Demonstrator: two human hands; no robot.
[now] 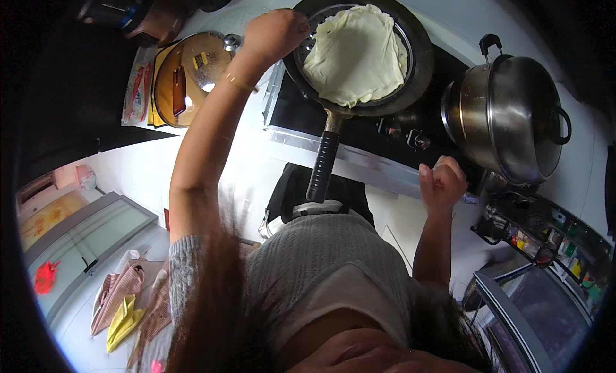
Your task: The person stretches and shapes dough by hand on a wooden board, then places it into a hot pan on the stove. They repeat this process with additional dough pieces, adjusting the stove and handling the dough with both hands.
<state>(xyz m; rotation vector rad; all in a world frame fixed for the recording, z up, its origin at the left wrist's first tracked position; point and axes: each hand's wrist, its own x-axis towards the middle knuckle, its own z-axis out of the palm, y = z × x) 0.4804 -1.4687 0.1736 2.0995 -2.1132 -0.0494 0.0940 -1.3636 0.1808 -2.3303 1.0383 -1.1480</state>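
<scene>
A dark wok (pixel 420 60) with a long black ribbed handle sits on the black stove top. Inside it, on a perforated metal steamer plate (pixel 308 45), lies a pale, thin round of dough (pixel 356 55) with wrinkled edges. My left hand (pixel 279 32) is curled at the wok's left rim, beside the dough; whether anything is between its fingers is hidden. Loosely closed, my right hand (pixel 442 183) hovers near the counter's front edge, right of the wok handle, and nothing shows in it. Stove knobs (pixel 418 139) lie between it and the wok.
A large lidded steel pot (pixel 515 113) stands at the right. Left of my left forearm, a glass lid (pixel 192 79) lies on the counter beside plastic packets (pixel 138 94). A dark jug-like appliance (pixel 149 17) stands at the upper left. A rack (pixel 553 243) with bottles is at the lower right.
</scene>
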